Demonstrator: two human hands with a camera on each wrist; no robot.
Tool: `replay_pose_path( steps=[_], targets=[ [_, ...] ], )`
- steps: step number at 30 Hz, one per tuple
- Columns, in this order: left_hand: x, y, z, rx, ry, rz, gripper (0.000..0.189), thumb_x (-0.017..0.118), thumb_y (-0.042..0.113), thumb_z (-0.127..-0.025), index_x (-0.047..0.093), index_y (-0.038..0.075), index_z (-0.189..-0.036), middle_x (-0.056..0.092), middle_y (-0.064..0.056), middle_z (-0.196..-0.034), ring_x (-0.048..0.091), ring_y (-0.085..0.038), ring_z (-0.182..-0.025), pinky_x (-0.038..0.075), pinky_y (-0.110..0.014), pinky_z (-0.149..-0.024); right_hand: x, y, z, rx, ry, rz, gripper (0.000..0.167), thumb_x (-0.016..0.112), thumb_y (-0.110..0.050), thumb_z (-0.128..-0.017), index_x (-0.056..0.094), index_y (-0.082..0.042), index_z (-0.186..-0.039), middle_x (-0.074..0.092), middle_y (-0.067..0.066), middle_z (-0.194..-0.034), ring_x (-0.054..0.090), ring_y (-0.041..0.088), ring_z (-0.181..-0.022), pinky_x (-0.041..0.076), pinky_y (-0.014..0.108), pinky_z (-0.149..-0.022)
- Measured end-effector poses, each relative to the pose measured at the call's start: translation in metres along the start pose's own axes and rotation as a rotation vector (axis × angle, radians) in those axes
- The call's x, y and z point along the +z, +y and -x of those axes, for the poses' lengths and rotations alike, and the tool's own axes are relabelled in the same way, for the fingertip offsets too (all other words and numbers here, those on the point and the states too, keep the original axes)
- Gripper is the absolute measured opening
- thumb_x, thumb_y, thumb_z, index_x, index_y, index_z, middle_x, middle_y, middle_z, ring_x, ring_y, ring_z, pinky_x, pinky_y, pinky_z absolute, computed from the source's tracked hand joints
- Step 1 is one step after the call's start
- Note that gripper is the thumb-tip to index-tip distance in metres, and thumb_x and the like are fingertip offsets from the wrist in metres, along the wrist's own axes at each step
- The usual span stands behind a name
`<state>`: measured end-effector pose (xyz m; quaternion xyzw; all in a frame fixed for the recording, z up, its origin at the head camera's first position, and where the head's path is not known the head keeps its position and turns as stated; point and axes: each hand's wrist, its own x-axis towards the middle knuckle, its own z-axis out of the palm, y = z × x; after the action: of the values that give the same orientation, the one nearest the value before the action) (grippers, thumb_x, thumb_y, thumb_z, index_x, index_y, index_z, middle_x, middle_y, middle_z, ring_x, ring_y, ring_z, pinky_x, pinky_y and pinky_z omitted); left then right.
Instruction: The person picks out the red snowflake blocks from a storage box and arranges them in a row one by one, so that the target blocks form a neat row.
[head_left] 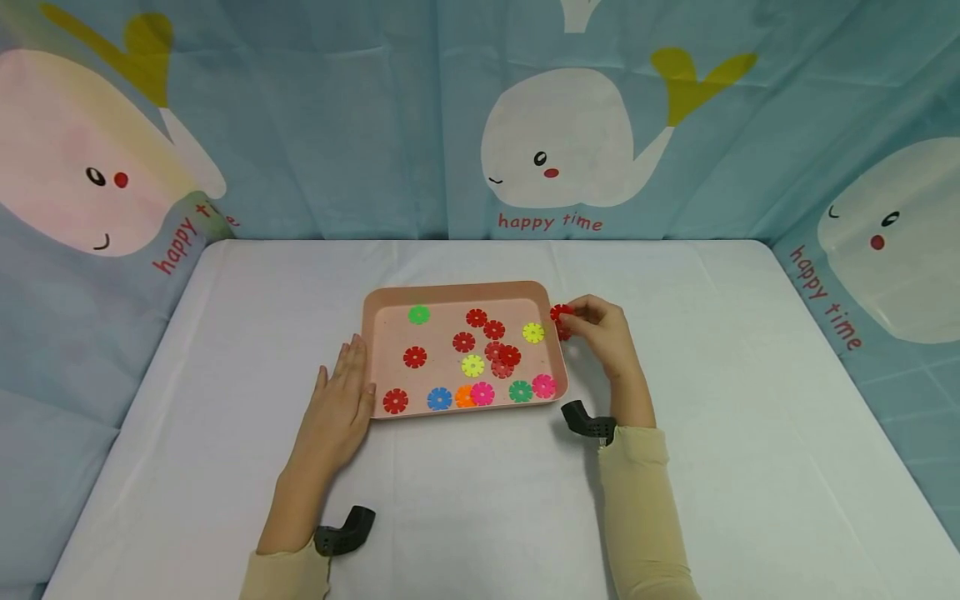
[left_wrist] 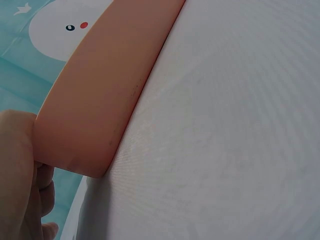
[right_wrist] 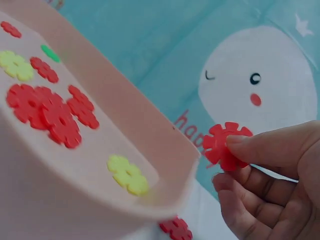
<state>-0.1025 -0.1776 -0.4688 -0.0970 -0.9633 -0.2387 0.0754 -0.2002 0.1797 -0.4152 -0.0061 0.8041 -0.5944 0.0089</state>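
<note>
My right hand (head_left: 604,335) pinches a red snowflake disc (right_wrist: 222,150) between thumb and fingers, just outside the tray's right edge. Below it, a second red disc (right_wrist: 176,228) lies on the table by the tray. The shallow pink tray (head_left: 450,294) holds several notched discs: a cluster of red discs (head_left: 502,358), a yellow disc (head_left: 533,332), a green disc (head_left: 418,314) and a blue disc (head_left: 439,398) among them. Along the tray's left side lies my left hand (head_left: 335,412), fingers straight and thumb at the near corner. The left wrist view shows the tray's outer wall (left_wrist: 95,85).
A white cloth covers the table (head_left: 465,508) under the tray. Behind it and at the sides hangs a blue curtain (head_left: 360,125) printed with whales. Each wrist bears a black camera mount (head_left: 588,422).
</note>
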Motion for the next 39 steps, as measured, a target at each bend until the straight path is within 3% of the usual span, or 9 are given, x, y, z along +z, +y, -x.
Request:
replay_pose_path(
  steps=[5,10,17,29,39],
  targets=[
    [0.000,0.000,0.000,-0.004,-0.004,-0.001,0.060,0.039,0.023,-0.099,0.019,-0.003,-0.148,0.020,-0.017,-0.154,0.017,-0.032,-0.141,0.014,-0.060,-0.109,-0.010,0.024,-0.009,0.050,0.017,0.012,0.024,0.062,-0.006,-0.089,0.061,0.012,-0.105,0.061,0.016,-0.096,0.058,0.011,-0.078,0.052,0.020,-0.070],
    [0.000,0.000,0.000,-0.004,-0.002,0.001,0.060,0.041,0.022,-0.098,0.019,-0.003,-0.148,0.020,-0.017,-0.154,0.018,-0.032,-0.141,0.014,-0.060,-0.109,-0.018,0.035,-0.010,0.075,0.053,0.065,0.023,0.064,-0.007,-0.088,0.062,0.010,-0.103,0.063,0.010,-0.087,0.059,0.011,-0.073,0.052,0.021,-0.066],
    [-0.001,0.001,0.000,-0.013,0.000,0.004,0.060,0.043,0.021,-0.097,0.020,-0.003,-0.148,0.021,-0.017,-0.153,0.018,-0.032,-0.141,0.014,-0.060,-0.109,-0.028,0.048,-0.010,0.176,0.098,0.107,0.024,0.064,-0.009,-0.089,0.062,0.009,-0.104,0.064,0.008,-0.084,0.060,0.007,-0.068,0.053,0.018,-0.064],
    [-0.001,0.000,0.000,-0.004,0.002,0.008,0.060,0.042,0.021,-0.098,0.020,-0.003,-0.148,0.021,-0.017,-0.153,0.018,-0.032,-0.141,0.015,-0.060,-0.108,-0.028,0.052,-0.010,0.209,0.116,0.141,0.025,0.064,-0.010,-0.089,0.064,0.008,-0.106,0.065,0.019,-0.097,0.060,0.006,-0.070,0.052,0.016,-0.065],
    [0.000,0.000,0.000,0.002,0.000,0.010,0.059,0.039,0.022,-0.099,0.019,-0.002,-0.149,0.020,-0.016,-0.154,0.017,-0.031,-0.141,0.014,-0.060,-0.109,-0.029,0.050,-0.011,0.207,0.124,0.149,0.026,0.062,-0.011,-0.090,0.066,0.008,-0.108,0.065,0.022,-0.099,0.060,0.006,-0.066,0.052,0.017,-0.062]
  ],
)
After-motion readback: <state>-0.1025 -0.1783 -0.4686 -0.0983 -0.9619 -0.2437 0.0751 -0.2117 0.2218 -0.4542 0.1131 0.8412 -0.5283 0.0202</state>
